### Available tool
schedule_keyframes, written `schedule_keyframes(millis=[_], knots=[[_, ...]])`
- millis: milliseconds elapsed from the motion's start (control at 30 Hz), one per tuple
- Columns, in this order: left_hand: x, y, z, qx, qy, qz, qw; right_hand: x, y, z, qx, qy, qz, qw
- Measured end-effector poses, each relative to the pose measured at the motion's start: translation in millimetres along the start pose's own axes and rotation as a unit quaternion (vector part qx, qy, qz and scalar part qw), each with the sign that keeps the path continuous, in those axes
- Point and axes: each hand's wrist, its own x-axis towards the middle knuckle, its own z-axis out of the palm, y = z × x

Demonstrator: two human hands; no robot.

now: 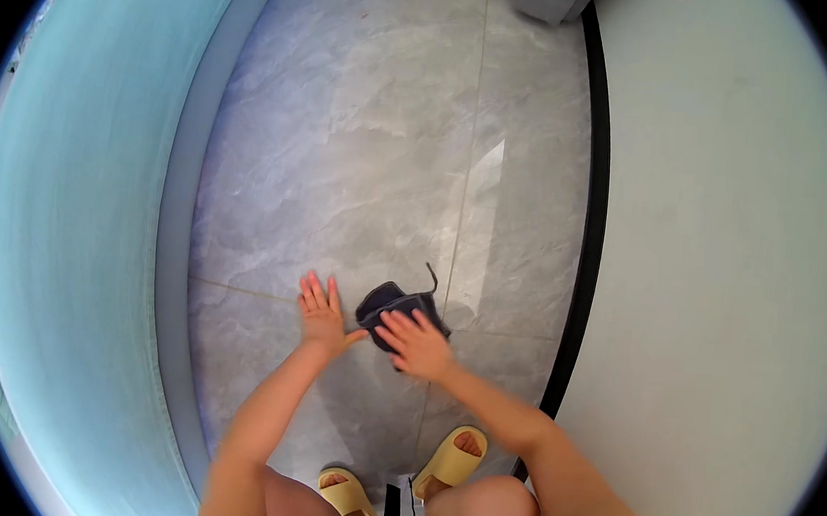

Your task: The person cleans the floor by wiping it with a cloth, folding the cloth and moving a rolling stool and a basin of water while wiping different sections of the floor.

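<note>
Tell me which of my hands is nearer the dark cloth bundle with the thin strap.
Right: your right hand lies on the dark cloth bundle. Your left hand is to its left, thumb toward it.

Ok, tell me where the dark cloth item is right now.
In the head view, the dark cloth item lies on the grey floor, just below centre, partly covered by the right hand, beside the left hand.

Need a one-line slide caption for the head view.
Right hand over a dark fabric item on the grey floor, left hand spread beside it.
</note>
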Motion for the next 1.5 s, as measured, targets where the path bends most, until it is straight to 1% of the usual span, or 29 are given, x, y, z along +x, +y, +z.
schedule_keyframes(millis=[33,67,100,133,167,233,333,433,467,533,567,600,667,733,767,833,867,967,1000,1033,1067,1167,1233,1267,1300,1367,1400,1433,1500], knots=[[0.3,-1.8,-4.2,0.0,-0.014,0.007,1.0,1.0,26.0,-10.9,-0.014,-0.008,-0.012,1.0],[0.8,-1.6,-8.2,0.001,-0.028,0.015,0.999,-0.6,55.8,-25.0,-0.089,0.025,0.091,0.992],[0.7,-0.2,-10.1,0.006,-0.035,0.011,0.999,-3.6,89.0,-41.2,-0.162,0.057,0.193,0.966],[0.9,1.9,-10.3,0.01,-0.043,0.007,0.999,-6.9,126.3,-52.0,-0.203,0.182,0.312,0.91],[1.3,3.1,-11.1,0.015,-0.051,0.002,0.999,-13.1,166.1,-67.5,-0.272,0.196,0.407,0.85],[2.3,3.7,-13.7,0.022,-0.06,0.002,0.998,-23.2,217.1,-106.8,-0.146,0.251,0.439,0.85],[2.1,6.4,-22.6,0.026,-0.078,-0.004,0.997,2.6,240.5,-117.0,-0.197,0.208,0.46,0.84],[-4.7,4.0,-26.6,0.021,-0.094,0.009,0.995,23.9,242.3,-123.9,-0.202,0.173,0.503,0.823],[-1.6,2.2,-29.1,0.018,-0.093,0.017,0.995,21.2,239.9,-127.2,-0.188,0.17,0.502,0.827],[9.6,-5.2,-27.2,0.061,-0.085,0.059,0.993,14.2,227.6,-126.0,-0.16,0.187,0.504,0.828],[17.9,-1.7,-36.2,0.081,-0.091,0.069,0.99,14.4,235.5,-124.8,-0.138,0.188,0.501,0.834],[21.3,-8.2,-52.9,-0.011,-0.132,0.07,0.989,15.4,222.3,-119.7,-0.113,0.196,0.517,0.825],[51.8,-19.4,-101.3,-0.189,-0.198,0.082,0.958,17.2,210.5,-113.0,-0.092,0.203,0.538,0.813],[76.5,-26.9,-136.3,-0.194,-0.113,0.14,0.964,33.5,211.6,-105.6,-0.099,0.204,0.551,0.803],[84.5,-26.6,-150.2,-0.194,-0.074,0.167,0.964,42.3,225.6,-107.4,-0.1,0.225,0.56,0.791],[85.0,-32.5,-163.5,-0.142,0.065,0.208,0.966,65.1,246.8,-129.2,-0.107,0.276,0.565,0.77],[85.8,-39.5,-169.6,-0.115,0.128,0.229,0.958,78.9,251.9,-142.6,-0.127,0.272,0.545,0.783],[103.2,-59.3,-171.5,-0.113,0.212,0.228,0.944,119.0,292.8,-167.6,-0.158,0.28,0.497,0.806],[106.2,-64.9,-172.3,-0.135,0.236,0.24,0.932,133.3,310.1,-174.4,-0.174,0.275,0.483,0.813],[112.0,-61.3,-152.5,-0.146,0.257,0.257,0.92,127.2,331.4,-158.4,-0.181,0.277,0.479,0.813],[109.9,-68.1,-157.7,-0.166,0.276,0.266,0.909,145.7,343.4,-167.3,-0.197,0.283,0.468,0.814],[99.9,-92.4,-132.8,-0.191,0.285,0.33,0.879,206.3,336.4,-158.8,-0.238,0.225,0.414,0.849],[94.4,-100.5,-123.9,-0.179,0.284,0.363,0.869,258.6,286.8,-153.8,-0.186,0.154,0.346,0.907],[93.4,-103.4,-121.8,-0.171,0.283,0.38,0.864,275.2,268.7,-126.7,-0.195,0.166,0.279,0.926],[96.6,-105.5,-120.6,-0.17,0.287,0.384,0.861,287.3,245.9,-99.4,-0.22,0.161,0.23,0.934],[109.2,-107.0,-122.8,-0.169,0.298,0.394,0.853,298.2,182.7,-61.0,-0.231,0.103,0.184,0.95],[118.4,-106.3,-128.8,-0.17,0.312,0.382,0.853,294.9,153.4,-47.2,-0.225,0.073,0.161,0.958],[129.0,-104.4,-138.8,-0.173,0.325,0.368,0.854,286.3,127.9,-44.2,-0.169,0.04,0.119,0.978],[151.7,-97.9,-164.2,-0.177,0.341,0.329,0.862,259.1,102.2,-42.5,-0.063,0.016,0.062,0.996]])
